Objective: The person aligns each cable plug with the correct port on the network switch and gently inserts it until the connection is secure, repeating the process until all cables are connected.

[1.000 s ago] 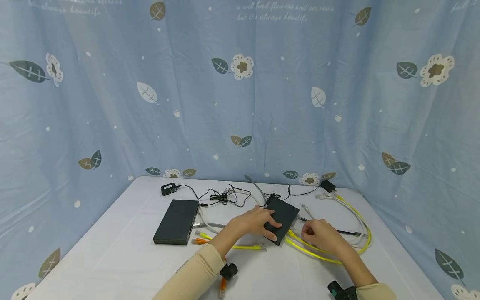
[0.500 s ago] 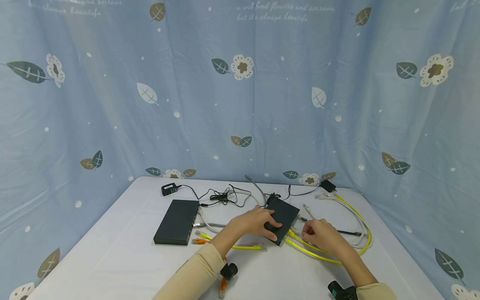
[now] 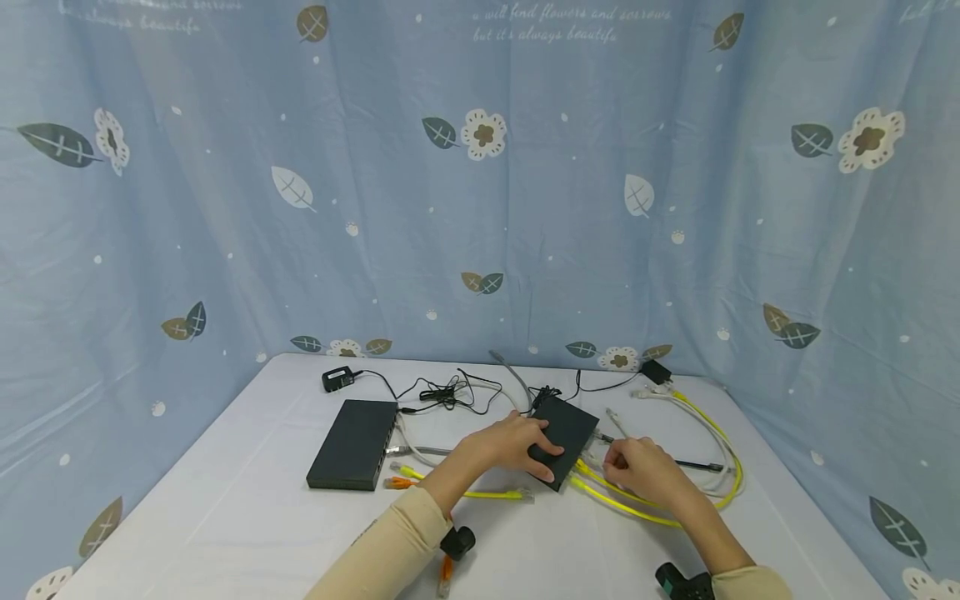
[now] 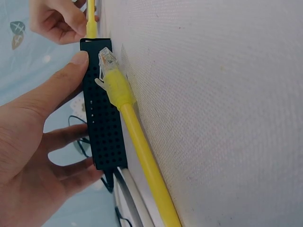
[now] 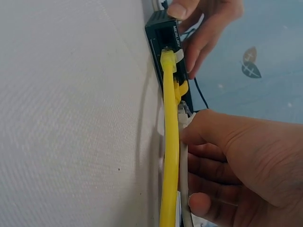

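Note:
My left hand [image 3: 513, 443] holds a small black network switch [image 3: 573, 427] from above, thumb and fingers spread over its casing. In the right wrist view, two yellow Ethernet cables [image 5: 169, 137] are plugged into the switch's port side. Beside them, my right hand [image 5: 236, 161] pinches a grey-white Ethernet cable [image 5: 184, 156] just behind its clear plug [image 5: 183, 109], which is at the ports. Whether that plug sits fully inside a port cannot be told. A loose yellow cable end [image 4: 118, 90] lies in front of the switch's perforated side in the left wrist view.
A larger black switch [image 3: 352, 443] lies on the left of the white table [image 3: 225, 500]. Power adapters [image 3: 338, 378] with tangled black cords [image 3: 442, 392] lie at the back. An orange cable end [image 3: 401, 482] is near the left forearm. A blue patterned curtain [image 3: 480, 208] hangs behind.

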{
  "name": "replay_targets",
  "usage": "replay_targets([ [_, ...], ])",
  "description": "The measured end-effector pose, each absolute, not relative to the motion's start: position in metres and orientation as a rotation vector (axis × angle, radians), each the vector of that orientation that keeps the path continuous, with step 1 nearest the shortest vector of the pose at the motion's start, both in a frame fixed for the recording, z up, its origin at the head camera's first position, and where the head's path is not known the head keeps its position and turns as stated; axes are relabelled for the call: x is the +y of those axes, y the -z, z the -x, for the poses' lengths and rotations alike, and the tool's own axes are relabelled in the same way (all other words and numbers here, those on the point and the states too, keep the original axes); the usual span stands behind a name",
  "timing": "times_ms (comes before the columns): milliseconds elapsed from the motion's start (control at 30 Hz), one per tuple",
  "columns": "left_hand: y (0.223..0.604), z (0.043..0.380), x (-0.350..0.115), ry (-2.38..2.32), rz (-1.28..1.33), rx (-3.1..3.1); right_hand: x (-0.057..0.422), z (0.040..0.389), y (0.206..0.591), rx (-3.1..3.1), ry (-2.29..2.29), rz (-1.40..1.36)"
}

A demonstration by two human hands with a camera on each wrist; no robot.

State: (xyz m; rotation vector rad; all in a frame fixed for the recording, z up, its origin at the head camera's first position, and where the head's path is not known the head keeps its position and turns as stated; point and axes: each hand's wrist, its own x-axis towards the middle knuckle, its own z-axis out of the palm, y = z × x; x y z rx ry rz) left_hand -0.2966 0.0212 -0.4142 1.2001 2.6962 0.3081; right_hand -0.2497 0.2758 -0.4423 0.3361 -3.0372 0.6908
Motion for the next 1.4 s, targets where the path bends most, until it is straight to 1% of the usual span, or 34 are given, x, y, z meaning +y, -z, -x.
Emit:
replay_targets([
  [633, 0.4168, 0.3003, 0.0210, -0.325, -1.205, 2.671, 0.2717, 0.2476, 0.4422, -3.043, -0.693, -0.299],
  [1400, 0.4168, 0.2988, 0.0209, -0.326, -1.210, 2.684, 0.2735, 0.2478, 0.4404, -3.031, -0.690, -0.466],
])
